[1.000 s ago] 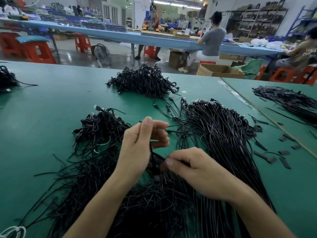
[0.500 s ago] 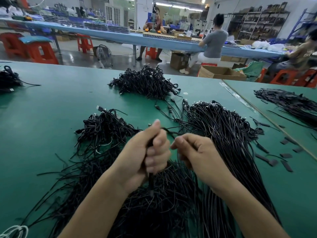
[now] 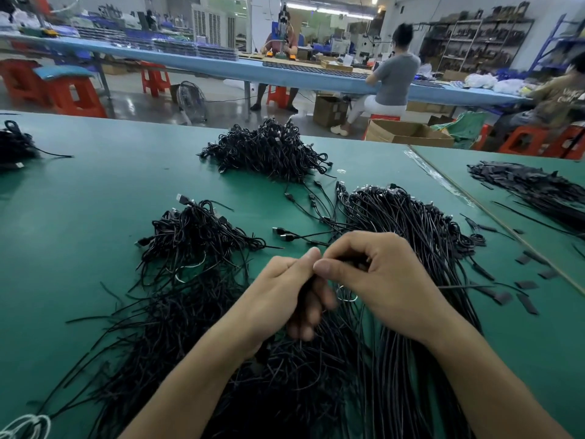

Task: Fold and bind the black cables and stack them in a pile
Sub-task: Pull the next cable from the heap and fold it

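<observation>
My left hand (image 3: 285,293) grips a folded black cable (image 3: 306,285), mostly hidden in the fist. My right hand (image 3: 380,274) is curled against the left one, its fingers pinching a thin black tie at the top of that cable. Both hands hover above a big heap of loose black ties (image 3: 196,337). A long bundle of straight black cables (image 3: 411,236) runs from the right hand toward the far side. A pile of bound cables (image 3: 193,229) lies to the left, and a larger pile (image 3: 269,150) sits farther back.
The green table (image 3: 79,198) carries another cable clump (image 3: 15,147) at the far left. Black strips (image 3: 531,188) lie on the adjoining table at the right, small black tabs (image 3: 525,285) near the seam. White wire loops (image 3: 25,426) sit bottom left. People work at a blue bench behind.
My right hand rose from the heap to meet the left hand. The left hand closed round the folded cable, and both hands now work together at its top.
</observation>
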Available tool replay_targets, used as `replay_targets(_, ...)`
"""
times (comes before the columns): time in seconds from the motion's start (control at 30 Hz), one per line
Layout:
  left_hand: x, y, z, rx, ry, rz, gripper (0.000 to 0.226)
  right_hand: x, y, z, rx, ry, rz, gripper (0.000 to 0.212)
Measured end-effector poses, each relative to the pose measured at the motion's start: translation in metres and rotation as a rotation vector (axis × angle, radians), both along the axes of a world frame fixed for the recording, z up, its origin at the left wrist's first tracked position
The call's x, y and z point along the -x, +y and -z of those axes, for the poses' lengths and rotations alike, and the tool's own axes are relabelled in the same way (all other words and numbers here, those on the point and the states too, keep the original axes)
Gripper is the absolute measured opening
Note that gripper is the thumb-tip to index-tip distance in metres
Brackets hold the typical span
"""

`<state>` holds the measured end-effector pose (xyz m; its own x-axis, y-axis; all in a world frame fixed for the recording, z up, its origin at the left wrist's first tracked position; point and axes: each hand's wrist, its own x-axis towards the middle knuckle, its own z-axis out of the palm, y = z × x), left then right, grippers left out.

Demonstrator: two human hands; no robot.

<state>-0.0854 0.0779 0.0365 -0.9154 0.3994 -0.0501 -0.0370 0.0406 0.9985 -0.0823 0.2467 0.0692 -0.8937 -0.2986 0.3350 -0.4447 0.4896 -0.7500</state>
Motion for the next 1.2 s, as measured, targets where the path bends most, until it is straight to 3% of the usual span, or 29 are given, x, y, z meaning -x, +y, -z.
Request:
replay_targets(0.07,-0.003,-0.003,-0.005,-0.103,-0.12,0.088,0.062,0.004,0.0,0.003,0.161,-0.015,0.005,0.022)
replay_targets(0.17,-0.002,-0.009,-0.012,-0.567,-0.319,0.236,0.054,0.005,-0.004,0.014,0.288,-0.108,0.07,0.029)
replay_targets(0.23,-0.001,-0.009,-0.014,-0.801,-0.321,0.204,0.051,0.001,-0.008,0.021,0.238,-0.18,0.076,0.025)
replay_targets(0.3,0.002,-0.007,-0.013,-0.862,-0.216,0.042,0.048,-0.006,-0.013,0.027,0.083,-0.185,0.035,0.027)
replay_targets(0.4,0.006,-0.002,-0.004,-0.743,0.012,-0.12,0.043,-0.015,-0.016,0.03,-0.181,-0.154,-0.042,0.024)
replay_targets(0.5,0.004,0.004,0.007,-0.318,0.301,-0.223,0.039,-0.021,-0.014,0.022,-0.4,-0.08,-0.083,0.023)
replay_targets(0.6,0.003,0.007,0.014,0.101,0.471,-0.229,0.032,-0.021,-0.007,0.01,-0.395,-0.018,-0.108,0.018)
replay_targets(0.67,0.001,0.007,0.012,0.224,0.443,-0.166,0.046,-0.019,-0.002,0.005,-0.352,0.027,-0.099,0.015)
replay_targets(0.8,-0.003,0.001,0.002,0.059,0.094,0.046,0.062,-0.017,0.003,0.005,-0.082,0.028,-0.054,0.013)
replay_targets(0.9,-0.005,-0.003,0.0,0.088,0.0,0.153,0.061,-0.016,0.004,0.006,0.045,0.017,-0.051,0.023)
replay_targets(1.0,-0.006,-0.009,-0.006,-0.102,-0.091,0.241,0.055,-0.013,0.005,0.006,0.213,-0.169,-0.145,0.017)
replay_targets(1.1,-0.007,-0.013,-0.011,-0.211,-0.149,0.324,0.051,-0.011,0.009,0.004,0.236,-0.228,-0.192,0.015)
replay_targets(1.2,-0.009,-0.008,-0.01,-0.194,-0.147,0.284,0.05,-0.012,0.011,0.002,0.141,-0.212,-0.183,0.021)
